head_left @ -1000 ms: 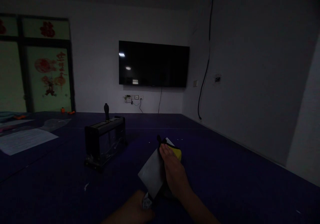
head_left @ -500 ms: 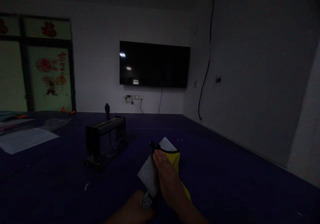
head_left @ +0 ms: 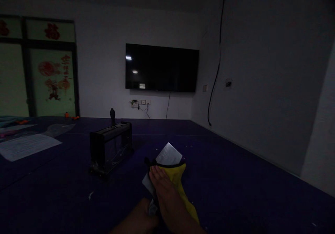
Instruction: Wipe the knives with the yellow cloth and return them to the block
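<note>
A broad, flat silver metal blade (head_left: 169, 154), like a cleaver's, sticks out beyond a yellow cloth (head_left: 176, 173) with black edging. My left hand (head_left: 138, 217) is closed around the blade's handle (head_left: 152, 207) at the bottom of the view; part of that handle shows pale and patterned. Across the blade, my right hand (head_left: 166, 195) presses the cloth with its fingers close together, its thumb hidden. The cloth covers the middle of the blade, and its lower end hangs to the right of my wrist.
A black-framed stand (head_left: 111, 133) with clear sides is at left, a black handle (head_left: 112, 117) upright in its top. Printed paper (head_left: 31, 146) and clear plastic (head_left: 59, 129) lie farther left on the dark blue surface (head_left: 235, 192). A television (head_left: 162, 68) hangs behind.
My right hand and the cloth have slid left and slightly down across the blade. More of the blade's far corner and of the yellow cloth shows. My left hand keeps its grip.
</note>
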A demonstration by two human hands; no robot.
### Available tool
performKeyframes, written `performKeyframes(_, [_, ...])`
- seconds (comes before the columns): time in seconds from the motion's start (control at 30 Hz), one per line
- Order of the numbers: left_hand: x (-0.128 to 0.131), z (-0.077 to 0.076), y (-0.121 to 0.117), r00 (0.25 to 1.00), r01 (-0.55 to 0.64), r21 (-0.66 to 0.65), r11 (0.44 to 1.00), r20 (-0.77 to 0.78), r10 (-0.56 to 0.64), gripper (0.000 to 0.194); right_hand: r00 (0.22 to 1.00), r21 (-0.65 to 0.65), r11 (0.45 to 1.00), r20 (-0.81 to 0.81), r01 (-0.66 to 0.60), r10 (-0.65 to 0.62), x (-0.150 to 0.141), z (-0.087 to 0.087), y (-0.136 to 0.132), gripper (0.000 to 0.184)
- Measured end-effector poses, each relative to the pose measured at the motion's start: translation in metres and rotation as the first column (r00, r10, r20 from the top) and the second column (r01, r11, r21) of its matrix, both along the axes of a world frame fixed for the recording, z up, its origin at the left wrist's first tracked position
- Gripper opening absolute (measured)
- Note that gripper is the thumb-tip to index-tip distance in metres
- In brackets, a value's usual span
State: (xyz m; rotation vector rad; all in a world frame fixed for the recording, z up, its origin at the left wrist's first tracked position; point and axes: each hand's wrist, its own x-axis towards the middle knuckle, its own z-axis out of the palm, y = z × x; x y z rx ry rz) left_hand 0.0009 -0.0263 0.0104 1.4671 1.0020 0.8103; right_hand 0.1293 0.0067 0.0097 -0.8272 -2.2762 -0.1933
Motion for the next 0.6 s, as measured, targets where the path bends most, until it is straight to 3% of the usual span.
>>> performKeyframes(0.23, [0.002, -0.012, 0.008, 0.991, -0.099, -0.001, 0.995, 0.093, 0.098, 0.003, 0.991, -0.111, 0.988, 0.069, -0.109, 0.117, -0.006, 0.000, -0.005, 0.062])
performKeyframes(0.37, [0.002, -0.014, 0.011, 0.979, -0.139, -0.026, 0.990, 0.149, 0.141, 0.026, 0.979, -0.126, 0.979, 0.110, -0.159, 0.173, -0.008, 0.003, -0.009, 0.056])
performKeyframes(0.47, [0.001, -0.017, 0.013, 0.975, -0.190, -0.054, 0.980, 0.106, 0.195, 0.040, 0.970, -0.133, 0.975, 0.142, -0.177, 0.195, -0.010, -0.001, -0.006, 0.050])
performKeyframes(0.6, [0.001, -0.023, 0.017, 0.984, -0.163, -0.081, 0.983, 0.057, 0.168, 0.037, 0.970, -0.140, 0.971, 0.120, -0.194, 0.211, -0.011, -0.011, 0.000, 0.044])
